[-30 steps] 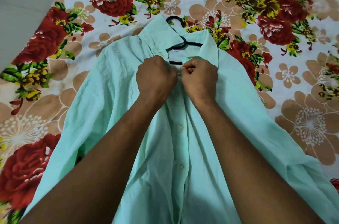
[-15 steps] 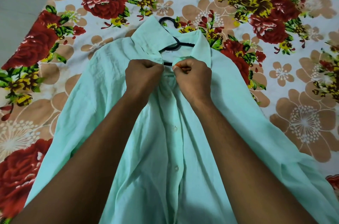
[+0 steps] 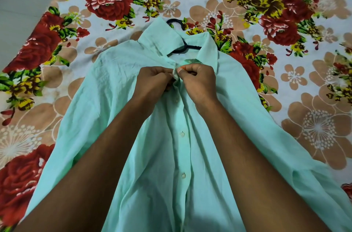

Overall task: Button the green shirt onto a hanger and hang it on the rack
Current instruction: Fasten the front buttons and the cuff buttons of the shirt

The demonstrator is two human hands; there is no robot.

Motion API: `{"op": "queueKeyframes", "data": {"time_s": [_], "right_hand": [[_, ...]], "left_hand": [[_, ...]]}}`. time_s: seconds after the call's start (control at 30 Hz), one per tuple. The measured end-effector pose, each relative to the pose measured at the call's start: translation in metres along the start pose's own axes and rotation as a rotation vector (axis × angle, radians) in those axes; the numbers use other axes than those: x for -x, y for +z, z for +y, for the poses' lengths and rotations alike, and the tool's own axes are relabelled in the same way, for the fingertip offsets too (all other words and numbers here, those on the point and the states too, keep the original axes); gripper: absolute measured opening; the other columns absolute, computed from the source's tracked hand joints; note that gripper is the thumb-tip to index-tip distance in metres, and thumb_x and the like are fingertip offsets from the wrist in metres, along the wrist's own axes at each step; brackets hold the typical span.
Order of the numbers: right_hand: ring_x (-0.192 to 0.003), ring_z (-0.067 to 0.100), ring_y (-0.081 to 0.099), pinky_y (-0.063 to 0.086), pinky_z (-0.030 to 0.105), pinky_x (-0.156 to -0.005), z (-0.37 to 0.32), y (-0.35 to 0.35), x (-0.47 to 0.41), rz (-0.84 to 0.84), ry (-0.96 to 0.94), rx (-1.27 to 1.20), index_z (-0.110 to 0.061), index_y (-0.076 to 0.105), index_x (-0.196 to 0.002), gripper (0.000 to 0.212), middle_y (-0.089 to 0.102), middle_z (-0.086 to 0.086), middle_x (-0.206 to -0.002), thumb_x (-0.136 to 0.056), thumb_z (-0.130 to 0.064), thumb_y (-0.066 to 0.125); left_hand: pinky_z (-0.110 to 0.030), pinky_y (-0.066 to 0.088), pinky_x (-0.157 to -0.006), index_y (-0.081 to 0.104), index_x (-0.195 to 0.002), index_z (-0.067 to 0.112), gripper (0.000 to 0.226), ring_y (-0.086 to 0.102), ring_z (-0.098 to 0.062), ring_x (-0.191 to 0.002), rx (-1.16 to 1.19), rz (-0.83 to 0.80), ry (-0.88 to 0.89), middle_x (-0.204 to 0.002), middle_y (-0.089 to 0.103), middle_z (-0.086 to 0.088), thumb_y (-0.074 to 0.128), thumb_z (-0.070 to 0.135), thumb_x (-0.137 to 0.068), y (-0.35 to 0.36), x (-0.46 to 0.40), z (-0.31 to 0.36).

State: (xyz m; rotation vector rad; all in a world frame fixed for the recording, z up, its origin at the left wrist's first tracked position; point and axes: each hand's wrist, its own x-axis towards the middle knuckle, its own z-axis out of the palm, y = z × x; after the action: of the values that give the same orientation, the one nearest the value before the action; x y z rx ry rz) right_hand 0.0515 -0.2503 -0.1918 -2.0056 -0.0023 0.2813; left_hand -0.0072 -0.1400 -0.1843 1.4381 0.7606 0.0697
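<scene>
My left hand [image 3: 152, 81] and right hand [image 3: 198, 81] pinch the placket just below the collar of the green shirt [image 3: 182, 155], lying mid-frame; hanger [image 3: 176, 24] hook at twelve o'clock. Tugging could pop that button free.

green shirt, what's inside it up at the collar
A black hanger: its hook and part of the neck show through the open collar of the green shirt. Its arms are covered by the shoulders, so they cannot be seen.

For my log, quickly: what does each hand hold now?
Left hand: fingers pinch the green shirt placket.
Right hand: fingers pinch the shirt's other front edge.
</scene>
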Motion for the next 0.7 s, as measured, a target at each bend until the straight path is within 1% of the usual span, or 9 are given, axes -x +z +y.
{"op": "queueKeyframes", "data": {"time_s": [0.07, 0.13, 0.23, 0.27, 0.37, 0.43, 0.5, 0.6, 0.7], "right_hand": [[-0.078, 0.004, 0.071, 0.053, 0.013, -0.070, 0.000, -0.002, -0.001, -0.012, -0.006, -0.003, -0.013, 0.081, -0.093, 0.009, 0.077, -0.006, -0.083, -0.091, -0.019, 0.074], [-0.080, 0.005, 0.072, 0.055, 0.014, -0.073, 0.002, -0.006, -0.002, -0.020, -0.014, -0.014, -0.013, 0.081, -0.095, 0.010, 0.078, -0.005, -0.085, -0.091, -0.018, 0.074], [-0.084, 0.006, 0.073, 0.056, 0.015, -0.076, 0.003, -0.009, -0.001, -0.045, -0.033, -0.013, -0.012, 0.081, -0.098, 0.013, 0.078, -0.004, -0.088, -0.093, -0.020, 0.072], [-0.084, 0.007, 0.073, 0.057, 0.016, -0.077, 0.004, -0.010, 0.000, -0.057, -0.046, -0.004, -0.013, 0.081, -0.096, 0.014, 0.078, -0.004, -0.086, -0.094, -0.022, 0.071], [-0.084, 0.006, 0.074, 0.058, 0.020, -0.081, 0.005, -0.013, 0.002, -0.088, -0.103, 0.010, -0.015, 0.082, -0.094, 0.017, 0.079, -0.006, -0.084, -0.095, -0.028, 0.071], [-0.084, 0.001, 0.073, 0.057, 0.017, -0.083, 0.006, -0.013, 0.002, -0.084, -0.133, 0.030, -0.015, 0.083, -0.097, 0.015, 0.079, -0.008, -0.086, -0.095, -0.025, 0.072], [-0.082, 0.000, 0.072, 0.056, 0.015, -0.081, 0.006, -0.012, 0.002, -0.062, -0.134, 0.042, -0.016, 0.083, -0.094, 0.014, 0.078, -0.010, -0.085, -0.095, -0.023, 0.071], [-0.079, 0.008, 0.071, 0.056, 0.020, -0.075, 0.005, -0.009, 0.001, -0.024, -0.151, 0.090, -0.012, 0.080, -0.091, 0.017, 0.077, -0.003, -0.082, -0.096, -0.022, 0.068], [-0.076, 0.017, 0.066, 0.053, 0.029, -0.073, 0.006, -0.005, 0.003, 0.012, -0.192, 0.185, -0.007, 0.075, -0.088, 0.022, 0.073, 0.002, -0.080, -0.100, -0.022, 0.063]], "left_hand": [[-0.029, 0.055, -0.071, 0.080, -0.083, 0.010, 0.021, 0.063, -0.014, -0.064, 0.007, -0.005, 0.006, -0.076, 0.077, -0.009, 0.062, -0.001, -0.089, 0.000, -0.002, 0.000], [-0.028, 0.057, -0.070, 0.080, -0.081, 0.009, 0.016, 0.063, -0.015, -0.065, -0.018, -0.017, 0.042, -0.079, 0.078, -0.012, 0.067, 0.002, -0.088, 0.000, -0.002, 0.001], [-0.028, 0.055, -0.063, 0.080, -0.081, 0.002, 0.006, 0.060, -0.019, -0.062, -0.024, -0.006, 0.059, -0.080, 0.075, -0.023, 0.076, 0.005, -0.083, 0.000, -0.004, 0.003], [-0.027, 0.053, -0.060, 0.080, -0.082, -0.001, 0.007, 0.058, -0.018, -0.059, -0.022, 0.003, 0.055, -0.077, 0.073, -0.024, 0.078, 0.006, -0.082, 0.000, -0.004, 0.003], [-0.023, 0.051, -0.056, 0.079, -0.086, -0.005, 0.014, 0.055, -0.013, -0.051, -0.023, 0.011, 0.044, -0.070, 0.069, -0.017, 0.081, 0.007, -0.081, 0.001, -0.005, 0.002], [-0.022, 0.052, -0.056, 0.079, -0.088, -0.005, 0.015, 0.056, -0.011, -0.049, -0.014, 0.019, 0.037, -0.069, 0.070, -0.014, 0.082, 0.008, -0.081, 0.001, -0.006, -0.001], [-0.023, 0.053, -0.057, 0.079, -0.087, -0.002, 0.013, 0.058, -0.011, -0.051, -0.004, 0.017, 0.029, -0.067, 0.071, -0.011, 0.083, 0.009, -0.081, 0.000, -0.006, -0.002], [-0.025, 0.052, -0.059, 0.079, -0.084, -0.001, 0.010, 0.058, -0.017, -0.059, 0.006, 0.020, 0.000, -0.068, 0.070, -0.012, 0.080, 0.008, -0.083, 0.003, -0.008, -0.002], [-0.026, 0.050, -0.057, 0.075, -0.084, -0.009, 0.014, 0.054, -0.021, -0.060, -0.010, 0.040, -0.011, -0.070, 0.064, -0.019, 0.077, 0.005, -0.083, 0.008, -0.008, 0.000]]}}
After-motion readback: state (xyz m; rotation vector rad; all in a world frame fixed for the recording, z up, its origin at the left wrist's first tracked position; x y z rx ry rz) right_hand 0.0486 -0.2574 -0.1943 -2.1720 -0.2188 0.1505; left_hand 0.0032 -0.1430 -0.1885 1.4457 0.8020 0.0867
